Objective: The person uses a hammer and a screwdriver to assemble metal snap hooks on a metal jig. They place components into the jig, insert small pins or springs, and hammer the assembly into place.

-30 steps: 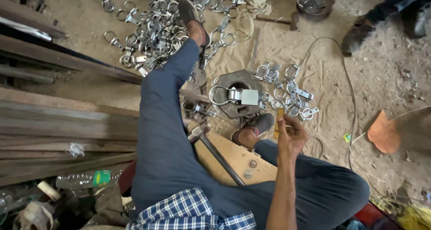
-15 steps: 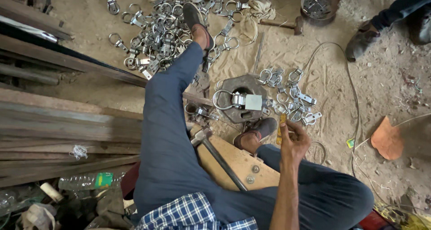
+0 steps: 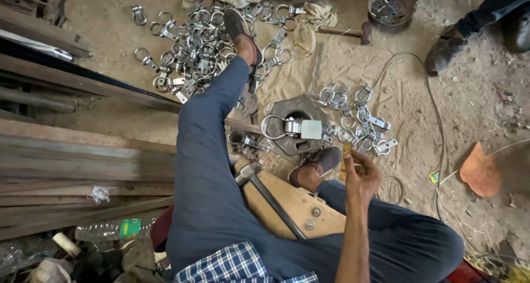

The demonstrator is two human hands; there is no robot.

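Down at the middle of the head view, one right hand (image 3: 361, 175) shows, raised above the right knee with its fingers curled around a short yellowish stick-like piece (image 3: 346, 170) that stands nearly upright; what that piece is cannot be told. No left hand can be seen anywhere. At about ten o'clock from the hand sits one dark, many-sided metal block (image 3: 295, 129) on the sandy floor (image 3: 408, 112), and across its top lies one ring clamp (image 3: 291, 127): a bright steel loop on the left joined to a squarish, shiny plate on the right, lying flat. Two loose heaps of like clamps lie about: a big one (image 3: 190, 51) at eleven o'clock past the outstretched left leg, too tangled to count, and a smaller one (image 3: 359, 120) at twelve o'clock from the hand, just beside the block, perhaps a dozen pieces. Two hammers are in view: one (image 3: 265, 192) with its dark handle lying over a wooden board (image 3: 298, 205) between the legs, at eight o'clock from the hand, and another (image 3: 348, 33) far off at twelve o'clock near a rag. Two shoes belong to the seated person; two more, of someone else (image 3: 475, 26), stand at one o'clock. One rusty pan (image 3: 393, 1) holds more metal parts. One orange scrap (image 3: 480, 172) lies at three o'clock, and stacked timbers (image 3: 72, 161) fill nine o'clock.
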